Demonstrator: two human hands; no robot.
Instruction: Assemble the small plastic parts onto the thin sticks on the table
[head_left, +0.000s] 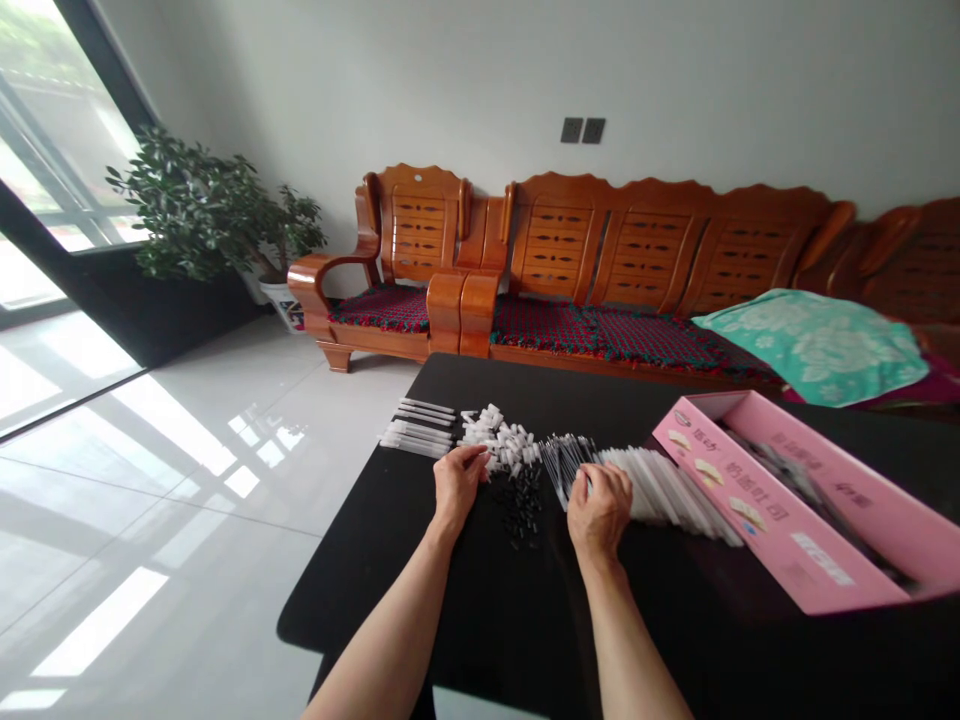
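My left hand (456, 490) is at the near left edge of a heap of small white pen caps (514, 442), thumb and fingers pinched together; whatever is between them is too small to make out. Over the boundary between dark, thin pen refills (559, 462) and a row of whitish pen barrels (675, 490), my right hand (600, 505) has its fingers curled inward, and its grip is hidden. Small black pieces (519, 512) lie scattered between the two hands. Left of the caps, several whitish pens (416, 437) lie side by side.
A pink box (739, 510) with grey contents stands on the right of the black table (420, 600). Behind the table runs a wooden sofa (562, 230) with a green cloth (817, 345) on it. A potted plant (217, 210) stands by the glass door.
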